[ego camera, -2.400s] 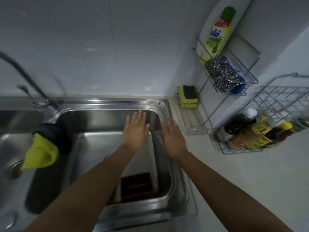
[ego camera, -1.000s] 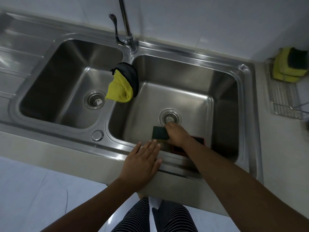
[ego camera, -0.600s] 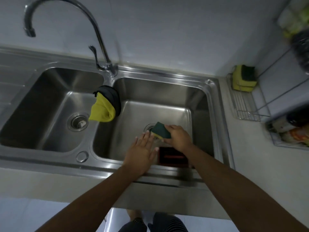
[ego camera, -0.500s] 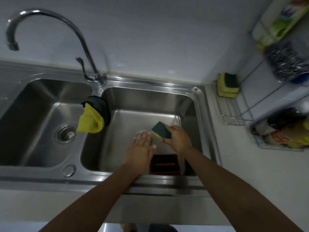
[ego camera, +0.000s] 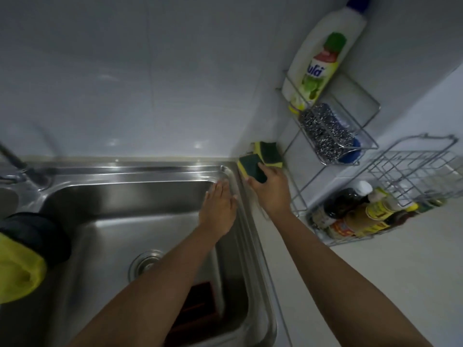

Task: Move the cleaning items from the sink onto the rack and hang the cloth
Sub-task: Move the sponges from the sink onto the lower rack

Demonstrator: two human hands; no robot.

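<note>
My right hand (ego camera: 271, 194) grips a green-and-yellow sponge (ego camera: 250, 167) and holds it over the sink's right rim, touching or just in front of a second sponge (ego camera: 270, 152) on the lower shelf of the wire rack (ego camera: 299, 196). My left hand (ego camera: 218, 209) hovers flat and empty above the right side of the sink (ego camera: 140, 171). A yellow and black cloth (ego camera: 22, 261) hangs over the divider at the left edge. A dark red item (ego camera: 198, 311) lies at the near end of the basin, partly hidden by my left forearm.
The rack's upper shelf holds a steel scourer (ego camera: 323, 132) and a white dish-soap bottle (ego camera: 323, 58). A second wire basket (ego camera: 411, 179) with sauce bottles (ego camera: 355, 216) stands to the right on the pale counter. The tap base (ego camera: 25, 171) is at the far left.
My right hand has lifted the sponge out of the basin and carried it right and back to the rack's lower shelf. My left hand followed toward the sink's right rim.
</note>
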